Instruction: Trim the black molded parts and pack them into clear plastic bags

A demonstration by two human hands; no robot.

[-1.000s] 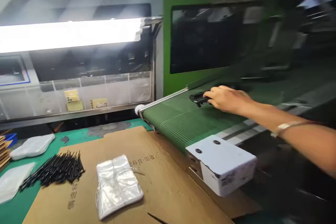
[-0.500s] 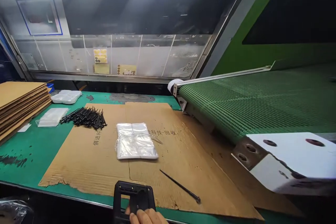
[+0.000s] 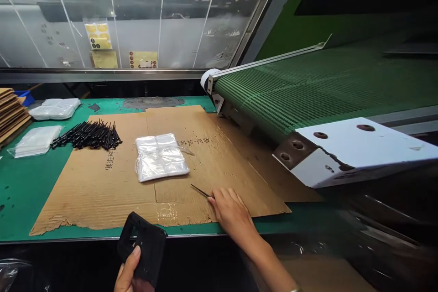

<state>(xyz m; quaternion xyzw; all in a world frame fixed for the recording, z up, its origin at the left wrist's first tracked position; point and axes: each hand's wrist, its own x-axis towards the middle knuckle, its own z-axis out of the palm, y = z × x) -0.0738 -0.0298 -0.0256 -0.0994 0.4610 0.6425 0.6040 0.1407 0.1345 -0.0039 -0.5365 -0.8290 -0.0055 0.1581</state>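
My left hand point(image 3: 128, 269) grips a flat black plastic frame point(image 3: 147, 248) with a rectangular opening, thumb on its face, just off the table's front edge. On the cardboard, my right hand point(image 3: 231, 207) is closed over a thin black rod point(image 3: 200, 191). The rod's tip points up and left, while its headed end is hidden under my fingers. Beyond both hands lies a stack of clear plastic bags point(image 3: 161, 157). A heap of similar black rods point(image 3: 91, 135) rests at the cardboard's left edge.
The cardboard sheet point(image 3: 102, 200) covers part of the green table point(image 3: 20, 191). More clear bags point(image 3: 37, 140) and stacked cardboard point(image 3: 12, 109) stand at the left. To the right, a green conveyor belt point(image 3: 290, 86) ends in a protruding white metal corner point(image 3: 345, 150).
The view has shifted right and down. My right hand now covers the headed end of the rod, which lay untouched before. The black frame is tilted, held in my left hand.
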